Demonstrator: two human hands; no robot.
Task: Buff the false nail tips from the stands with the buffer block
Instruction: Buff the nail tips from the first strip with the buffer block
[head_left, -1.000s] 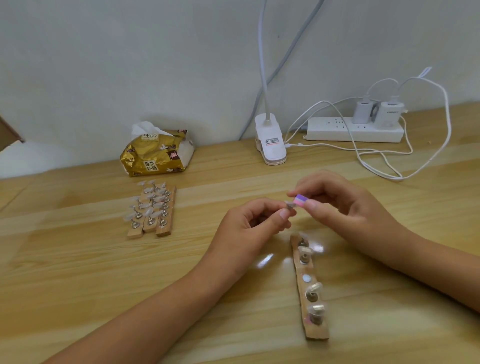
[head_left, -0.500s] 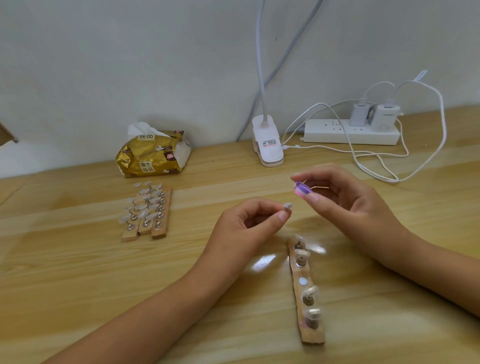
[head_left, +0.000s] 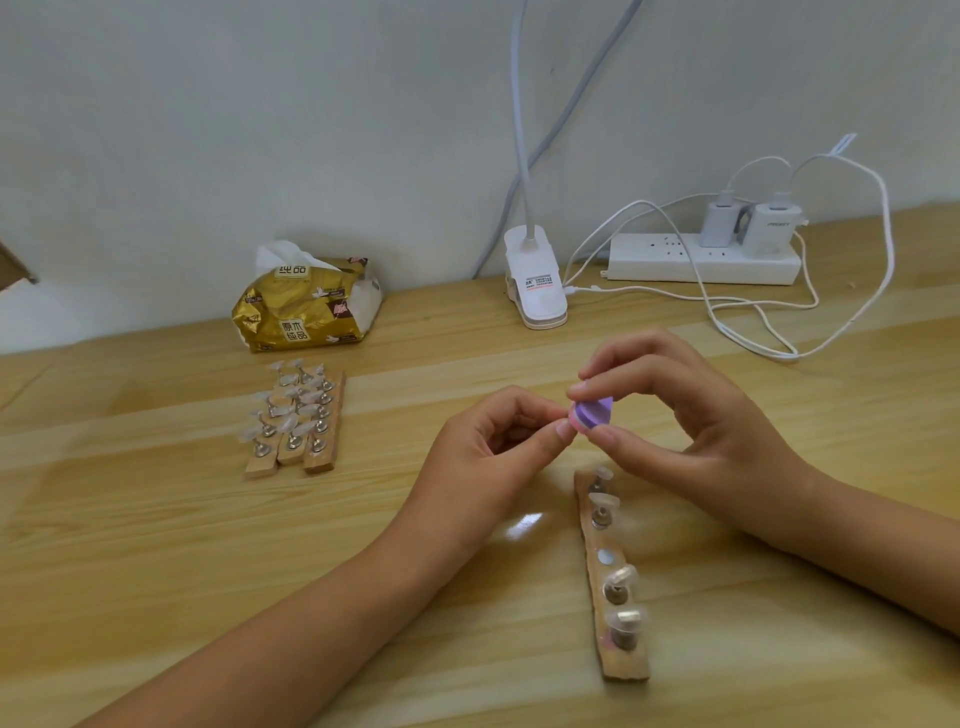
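Note:
My right hand (head_left: 691, 415) pinches a small purple and pink buffer block (head_left: 592, 413) above the table's middle. My left hand (head_left: 493, 457) has its thumb and forefinger closed on a false nail tip, which the fingers and the block hide, and the block rests against those fingertips. Just below the hands lies a wooden stand (head_left: 618, 582) with several clear nail tips on metal pegs and one bare peg spot (head_left: 604, 557). Three more wooden stands (head_left: 296, 421) full of nail tips lie side by side at the left.
A gold tissue pack (head_left: 306, 306) sits at the back left. A white clip lamp base (head_left: 535, 286) stands by the wall. A white power strip (head_left: 701, 257) with two chargers and looping white cables (head_left: 779, 338) fills the back right. The table is light wood (head_left: 156, 545).
My right hand has brought the buffer block back down against the tip in my left fingers, after lifting it apart half a second ago. The block is now turned with its purple face up.

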